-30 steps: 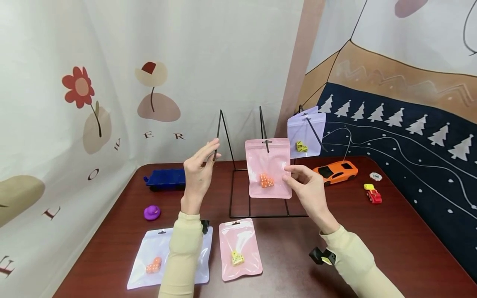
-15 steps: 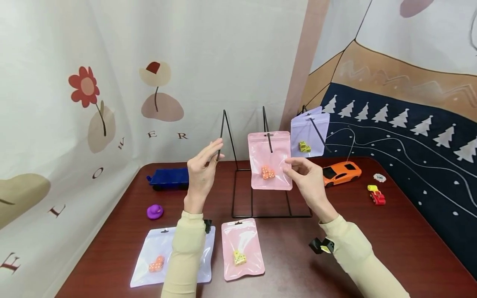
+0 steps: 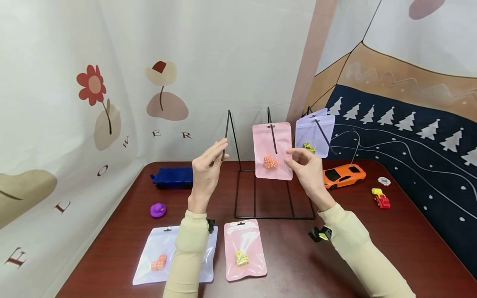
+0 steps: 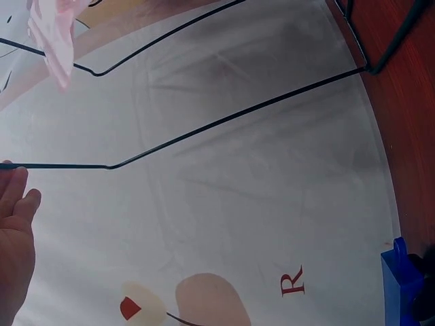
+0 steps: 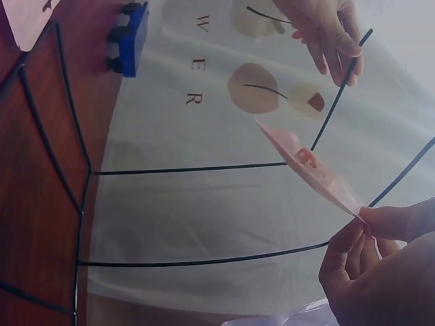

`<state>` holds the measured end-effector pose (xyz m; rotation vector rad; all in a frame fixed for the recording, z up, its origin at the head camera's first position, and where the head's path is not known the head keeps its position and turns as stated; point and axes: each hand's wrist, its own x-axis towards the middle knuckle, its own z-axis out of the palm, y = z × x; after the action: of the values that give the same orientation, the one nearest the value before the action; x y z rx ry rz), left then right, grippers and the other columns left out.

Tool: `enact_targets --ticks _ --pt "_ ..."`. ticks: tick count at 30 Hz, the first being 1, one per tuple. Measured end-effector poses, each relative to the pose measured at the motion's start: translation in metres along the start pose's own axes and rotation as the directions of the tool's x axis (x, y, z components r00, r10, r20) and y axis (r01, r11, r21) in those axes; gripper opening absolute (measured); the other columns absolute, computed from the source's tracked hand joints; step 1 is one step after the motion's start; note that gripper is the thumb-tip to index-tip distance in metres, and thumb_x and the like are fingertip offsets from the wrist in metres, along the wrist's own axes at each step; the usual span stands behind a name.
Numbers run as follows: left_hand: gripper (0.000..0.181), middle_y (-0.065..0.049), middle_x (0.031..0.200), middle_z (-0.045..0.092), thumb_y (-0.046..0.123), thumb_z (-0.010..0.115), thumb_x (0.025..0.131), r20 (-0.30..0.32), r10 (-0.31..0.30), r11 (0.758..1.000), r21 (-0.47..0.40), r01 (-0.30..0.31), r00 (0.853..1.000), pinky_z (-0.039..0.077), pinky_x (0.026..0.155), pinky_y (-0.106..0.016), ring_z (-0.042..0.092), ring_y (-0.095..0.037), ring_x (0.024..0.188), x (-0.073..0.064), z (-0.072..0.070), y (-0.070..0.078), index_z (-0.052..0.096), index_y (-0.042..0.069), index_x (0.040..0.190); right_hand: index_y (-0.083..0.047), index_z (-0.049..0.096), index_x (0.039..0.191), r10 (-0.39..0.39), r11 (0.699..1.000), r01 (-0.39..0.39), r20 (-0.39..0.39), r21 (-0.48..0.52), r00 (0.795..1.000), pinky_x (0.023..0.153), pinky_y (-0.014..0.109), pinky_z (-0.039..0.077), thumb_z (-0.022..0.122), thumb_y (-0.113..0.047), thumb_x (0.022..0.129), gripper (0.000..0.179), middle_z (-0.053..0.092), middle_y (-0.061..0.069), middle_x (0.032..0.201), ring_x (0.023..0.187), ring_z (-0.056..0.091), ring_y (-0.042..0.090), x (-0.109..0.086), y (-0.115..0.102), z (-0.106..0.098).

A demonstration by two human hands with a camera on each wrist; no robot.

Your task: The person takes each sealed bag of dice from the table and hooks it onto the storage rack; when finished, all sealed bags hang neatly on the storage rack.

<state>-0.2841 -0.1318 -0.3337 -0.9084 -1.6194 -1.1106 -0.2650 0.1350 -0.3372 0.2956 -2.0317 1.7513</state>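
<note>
A pink zip bag (image 3: pixel 273 145) with orange dice inside hangs by its slot on the middle prong of a black wire rack (image 3: pixel 275 217). My right hand (image 3: pixel 307 169) pinches the bag's right edge between thumb and fingers; the right wrist view shows the bag (image 5: pixel 319 178) edge-on. On the rack's left prong, my left hand (image 3: pixel 206 174) holds the wire between thumb and fairly straight fingers, near its front end. Lilac bags (image 3: pixel 314 132) hang on the right prong, the front one with yellow dice. A lilac bag (image 3: pixel 149 242) and a pink bag (image 3: pixel 244 236) lie in front.
A blue toy trailer (image 3: pixel 173 177) and a purple duck (image 3: pixel 158 210) stand at left on the dark table (image 3: pixel 287 265). Right of the rack are an orange toy car (image 3: pixel 344 176), a white chip (image 3: pixel 384 181) and a small red-and-yellow toy (image 3: pixel 381 200). Printed cloth hangs behind.
My right hand has slid the pink bag with orange dice up and back along the middle prong, so more wire shows in front. My left hand stays on the left prong.
</note>
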Motion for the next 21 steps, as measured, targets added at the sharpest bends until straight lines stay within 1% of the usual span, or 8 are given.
enact_targets --ticks 2,5,10,16,19,21 --pt "0.035 -0.019 0.115 0.064 -0.021 0.064 0.077 0.000 -0.002 1.000 0.002 0.002 1.000 0.045 0.098 -0.041 0.069 -0.027 0.076 0.000 0.000 0.001 0.068 -0.008 0.109 0.005 0.068 0.108 0.008 1.000 -0.008 0.001 0.003 1.000 0.057 0.016 0.045 0.072 -0.003 0.084 0.026 0.063 0.017 0.092 0.073 0.056 0.011 0.003 0.001 0.001" --pt "0.034 -0.020 0.115 0.064 -0.021 0.063 0.077 -0.001 -0.002 1.000 0.003 0.002 1.000 0.045 0.099 -0.042 0.069 -0.028 0.076 0.000 0.000 0.002 0.068 -0.009 0.109 0.003 0.069 0.106 0.015 1.000 -0.015 -0.008 0.010 1.000 0.058 0.016 0.046 0.073 -0.004 0.083 0.025 0.062 0.011 0.089 0.073 0.056 0.011 0.008 0.003 0.002" --pt "0.034 -0.020 0.115 0.064 -0.021 0.063 0.078 0.003 0.007 1.000 0.007 -0.007 1.000 0.045 0.098 -0.042 0.069 -0.028 0.077 -0.001 -0.001 0.002 0.067 -0.009 0.109 0.004 0.069 0.104 -0.002 1.000 0.002 -0.020 -0.002 1.000 0.058 0.018 0.046 0.073 -0.004 0.083 0.023 0.062 0.007 0.087 0.075 0.055 0.013 0.013 0.004 0.006" --pt "0.033 -0.020 0.115 0.064 -0.020 0.063 0.078 0.004 0.020 1.000 -0.007 -0.020 1.000 0.045 0.099 -0.042 0.069 -0.027 0.076 -0.001 -0.001 0.001 0.067 -0.010 0.110 0.005 0.069 0.103 -0.010 1.000 0.010 -0.045 0.003 0.999 0.058 0.017 0.045 0.072 -0.002 0.083 0.022 0.062 0.010 0.090 0.076 0.055 0.012 0.021 0.006 0.010" --pt "0.033 -0.020 0.116 0.063 -0.020 0.063 0.079 0.008 0.023 1.000 -0.017 -0.023 1.000 0.045 0.099 -0.043 0.069 -0.028 0.075 0.000 -0.001 0.001 0.067 -0.010 0.110 0.005 0.069 0.104 0.001 1.000 0.000 -0.056 0.021 0.998 0.057 0.016 0.044 0.072 0.000 0.083 0.023 0.063 0.014 0.092 0.073 0.054 0.011 0.026 0.005 0.013" --pt "0.033 -0.020 0.116 0.063 -0.019 0.062 0.079 0.010 0.025 0.999 -0.023 -0.025 1.000 0.045 0.099 -0.043 0.069 -0.030 0.074 0.000 0.000 0.001 0.066 -0.010 0.111 0.006 0.069 0.105 0.014 0.999 -0.011 -0.059 0.043 0.998 0.056 0.016 0.046 0.071 0.001 0.082 0.023 0.063 0.016 0.093 0.071 0.054 0.010 0.029 0.004 0.014"
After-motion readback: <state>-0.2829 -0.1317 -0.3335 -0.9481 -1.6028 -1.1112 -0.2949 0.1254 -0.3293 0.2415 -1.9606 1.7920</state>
